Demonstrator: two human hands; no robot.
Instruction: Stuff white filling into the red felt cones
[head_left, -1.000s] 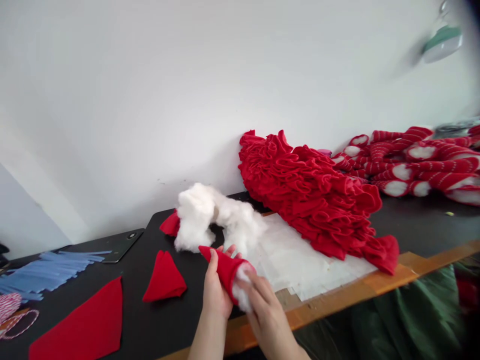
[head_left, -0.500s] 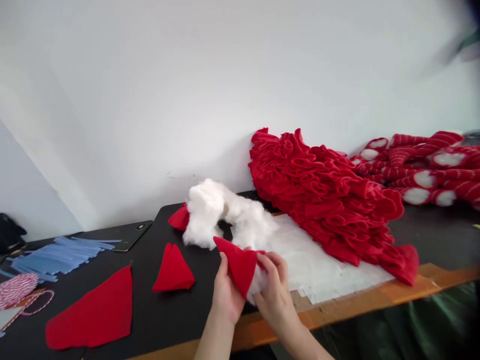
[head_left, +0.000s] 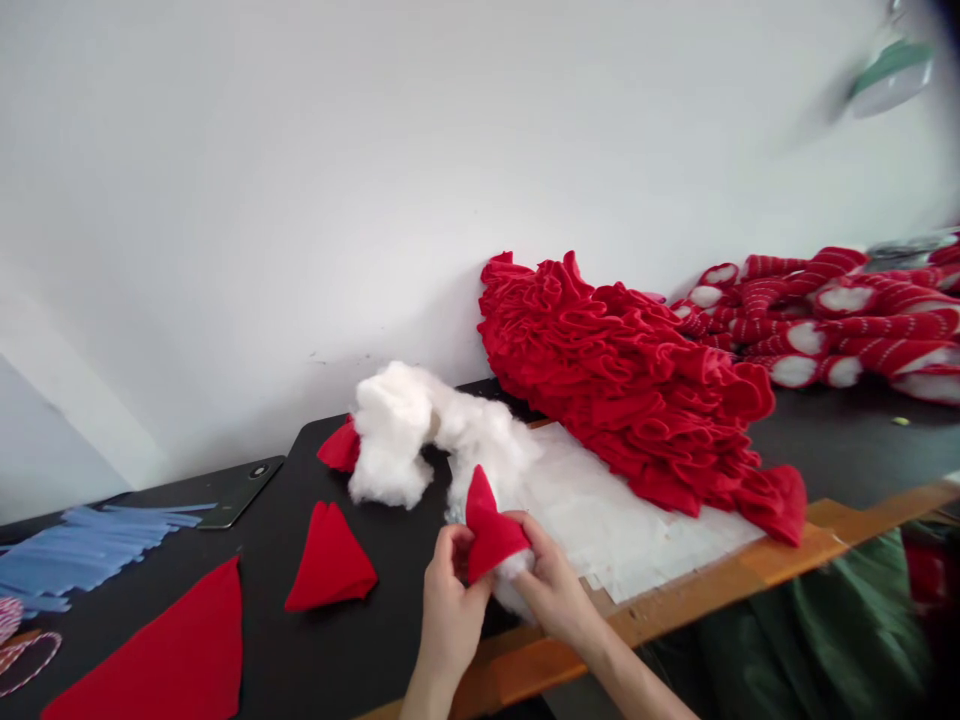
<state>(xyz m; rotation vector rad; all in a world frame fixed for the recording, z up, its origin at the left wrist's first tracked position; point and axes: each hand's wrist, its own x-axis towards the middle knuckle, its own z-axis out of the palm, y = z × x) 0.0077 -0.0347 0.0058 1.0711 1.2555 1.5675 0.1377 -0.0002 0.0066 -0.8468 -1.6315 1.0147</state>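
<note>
A small red felt cone is held between both hands over the table's front part, its tip pointing up. White fluffy stuffing bulges from its lower opening. My left hand is closed on the cone's left edge, thumb at the front. Fingers of my right hand grip the right side at the opening, with the thumb against the stuffing; some fingertips are hidden behind the cloth. Just beyond lies a loose heap of white stuffing. To the left sits another red felt cone, standing apart from my hands.
A big pile of red felt pieces rests on white sheeting. Striped red stuffed tubes are heaped at the right. At left are a flat red felt piece, blue strips and a phone. A lamp hangs upper right.
The cone has turned from lying tilted to the left to pointing upward. My right hand has shifted down around its opening. The whole view has swung slightly to the right.
</note>
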